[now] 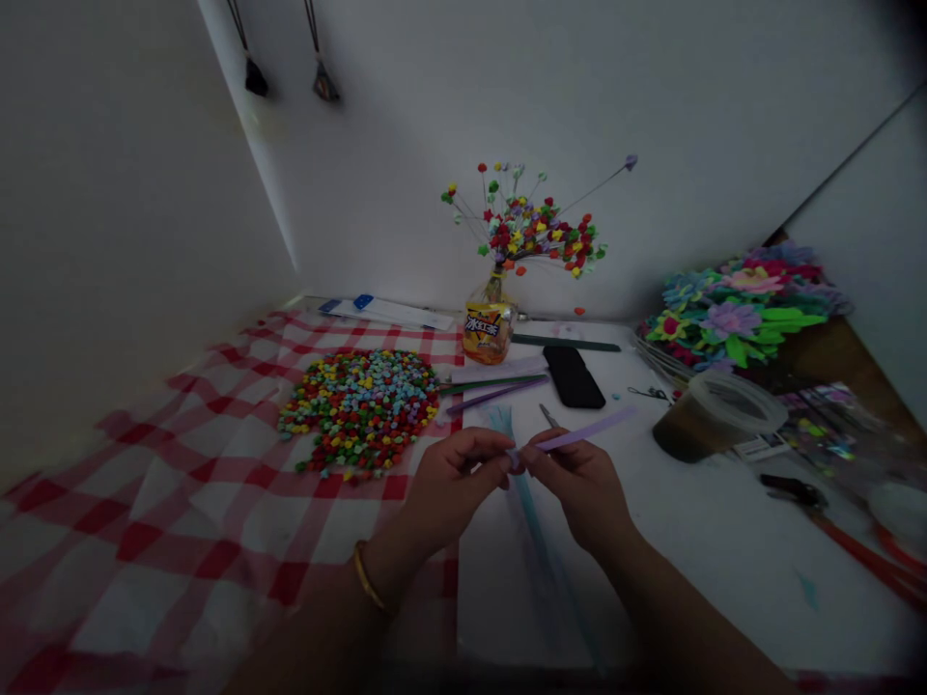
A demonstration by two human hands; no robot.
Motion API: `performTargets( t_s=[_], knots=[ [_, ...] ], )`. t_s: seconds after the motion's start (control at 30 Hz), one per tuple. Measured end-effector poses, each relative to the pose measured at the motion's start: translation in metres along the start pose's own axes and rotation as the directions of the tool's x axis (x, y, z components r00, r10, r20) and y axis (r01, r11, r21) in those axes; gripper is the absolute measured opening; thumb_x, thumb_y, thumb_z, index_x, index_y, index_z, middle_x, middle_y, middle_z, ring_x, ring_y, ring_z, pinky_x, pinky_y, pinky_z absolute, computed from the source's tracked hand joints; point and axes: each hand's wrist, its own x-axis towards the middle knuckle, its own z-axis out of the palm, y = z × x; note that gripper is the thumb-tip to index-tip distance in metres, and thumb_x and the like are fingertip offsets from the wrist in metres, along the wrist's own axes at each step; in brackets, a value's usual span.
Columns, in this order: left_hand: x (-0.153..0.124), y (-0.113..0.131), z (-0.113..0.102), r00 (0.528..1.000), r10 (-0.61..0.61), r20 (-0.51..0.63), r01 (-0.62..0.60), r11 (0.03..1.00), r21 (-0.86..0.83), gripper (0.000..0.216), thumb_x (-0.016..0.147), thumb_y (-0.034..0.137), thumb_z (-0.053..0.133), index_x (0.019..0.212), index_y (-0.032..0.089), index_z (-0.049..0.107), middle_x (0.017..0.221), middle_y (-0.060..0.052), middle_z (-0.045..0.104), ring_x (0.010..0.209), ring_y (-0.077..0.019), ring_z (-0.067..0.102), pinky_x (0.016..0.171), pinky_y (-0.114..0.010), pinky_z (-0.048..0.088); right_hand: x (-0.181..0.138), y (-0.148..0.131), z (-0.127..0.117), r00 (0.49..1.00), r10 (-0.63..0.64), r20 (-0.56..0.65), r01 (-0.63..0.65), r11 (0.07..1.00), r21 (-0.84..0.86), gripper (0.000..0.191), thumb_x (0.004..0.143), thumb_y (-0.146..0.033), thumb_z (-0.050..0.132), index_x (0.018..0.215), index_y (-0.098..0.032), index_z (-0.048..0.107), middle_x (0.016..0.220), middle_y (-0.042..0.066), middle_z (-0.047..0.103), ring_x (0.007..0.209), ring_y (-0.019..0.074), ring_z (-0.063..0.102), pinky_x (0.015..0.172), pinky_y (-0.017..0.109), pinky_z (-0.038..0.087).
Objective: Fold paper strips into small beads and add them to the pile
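A thin purple paper strip (594, 426) runs between my two hands, its loose end reaching out to the right. My left hand (463, 473) pinches the folded end of the strip between thumb and fingers. Close beside it, my right hand (579, 483) grips the same strip near the fold. Under the hands lie light blue paper strips (534, 531) on the white table surface. The tip of a small metal tool (548, 416) shows just behind my right hand; the rest is hidden.
Left is a pile of small paper stars (362, 410) on a checked cloth (145, 526). Behind stand a bottle (487, 330) of star stems and a black phone (574, 376). Rightward are a plastic tub (695, 425), pliers (793, 489) and fuzzy flowers (731, 319).
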Motion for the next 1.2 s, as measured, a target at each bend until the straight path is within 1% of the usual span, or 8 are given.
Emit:
performTargets(
  t_s=[0.2,0.4,0.53,0.7,0.8,0.97,1.1,1.2],
  knots=[
    [-0.002,-0.005,-0.002,0.998,0.060,-0.024,-0.058,0.994,0.097,0.019,0.073,0.016,0.063,0.092,0.017,0.062,0.071,-0.001,0.065,0.064,-0.0111,0.059,0.062,-0.023,0.047,0.000,0.002,-0.003,0.981,-0.174,0.082,0.185,0.973,-0.140,0.006,0.072,-0.023,0.068,0.078,-0.023,0.066,0.071,0.000,0.064,0.069,0.0158,0.059,0.065,0.031,0.046],
    [-0.004,0.002,-0.004,0.982,0.175,0.068,-0.188,0.895,0.405,0.008,0.079,0.020,0.058,0.077,0.015,0.064,0.071,-0.003,0.065,0.069,-0.0134,0.058,0.065,-0.023,0.045,-0.001,-0.001,-0.002,0.944,-0.313,0.102,0.330,0.896,-0.297,0.004,0.076,-0.020,0.064,0.073,-0.022,0.066,0.069,-0.001,0.059,0.067,0.0138,0.056,0.063,0.027,0.044],
    [-0.004,0.005,-0.005,0.970,0.221,0.097,-0.241,0.846,0.475,0.009,0.080,0.019,0.057,0.077,0.016,0.064,0.071,-0.002,0.065,0.070,-0.0127,0.058,0.066,-0.023,0.043,-0.003,-0.001,-0.002,0.937,-0.335,0.102,0.350,0.887,-0.301,0.004,0.078,-0.020,0.061,0.075,-0.022,0.064,0.071,-0.001,0.058,0.067,0.0135,0.056,0.061,0.026,0.044],
    [-0.001,0.000,-0.003,0.998,0.046,0.048,-0.053,0.988,0.148,0.009,0.078,0.023,0.060,0.073,0.015,0.062,0.066,-0.001,0.062,0.065,-0.0117,0.056,0.063,-0.024,0.043,-0.002,0.000,-0.006,0.896,-0.419,0.147,0.442,0.803,-0.401,0.006,0.081,-0.019,0.058,0.078,-0.022,0.062,0.074,0.001,0.058,0.071,0.0151,0.057,0.066,0.029,0.045],
    [0.002,0.000,-0.003,0.987,-0.135,0.085,0.144,0.985,-0.098,0.015,0.077,0.025,0.061,0.069,0.013,0.059,0.059,0.000,0.059,0.056,-0.0097,0.052,0.056,-0.022,0.039,0.000,0.001,-0.010,0.786,-0.583,0.203,0.592,0.618,-0.518,0.010,0.079,-0.015,0.059,0.084,-0.022,0.064,0.077,0.003,0.061,0.078,0.0188,0.056,0.072,0.035,0.044],
    [0.002,-0.001,-0.007,0.948,-0.266,0.176,0.303,0.923,-0.236,0.015,0.076,0.021,0.061,0.064,0.011,0.059,0.051,0.000,0.056,0.049,-0.0079,0.047,0.050,-0.021,0.032,0.001,-0.001,-0.011,0.604,-0.706,0.369,0.737,0.319,-0.597,0.020,0.078,-0.010,0.056,0.089,-0.023,0.067,0.075,0.004,0.065,0.077,0.0195,0.054,0.077,0.040,0.041],
    [0.002,-0.002,-0.009,0.952,-0.248,0.180,0.292,0.909,-0.297,0.008,0.072,0.015,0.063,0.065,0.012,0.061,0.051,0.001,0.054,0.049,-0.0078,0.046,0.052,-0.023,0.031,0.003,-0.001,-0.011,0.584,-0.725,0.364,0.742,0.296,-0.601,0.023,0.078,-0.008,0.057,0.088,-0.025,0.068,0.077,0.003,0.067,0.078,0.0195,0.054,0.076,0.040,0.041],
    [0.003,-0.002,-0.009,0.959,-0.233,0.163,0.274,0.912,-0.304,0.004,0.069,0.013,0.064,0.066,0.012,0.062,0.052,0.001,0.055,0.050,-0.0077,0.047,0.052,-0.023,0.031,0.005,0.001,-0.010,0.628,-0.706,0.327,0.724,0.376,-0.578,0.021,0.079,-0.010,0.057,0.087,-0.026,0.068,0.078,0.003,0.067,0.078,0.0192,0.056,0.075,0.039,0.043]
  ],
)
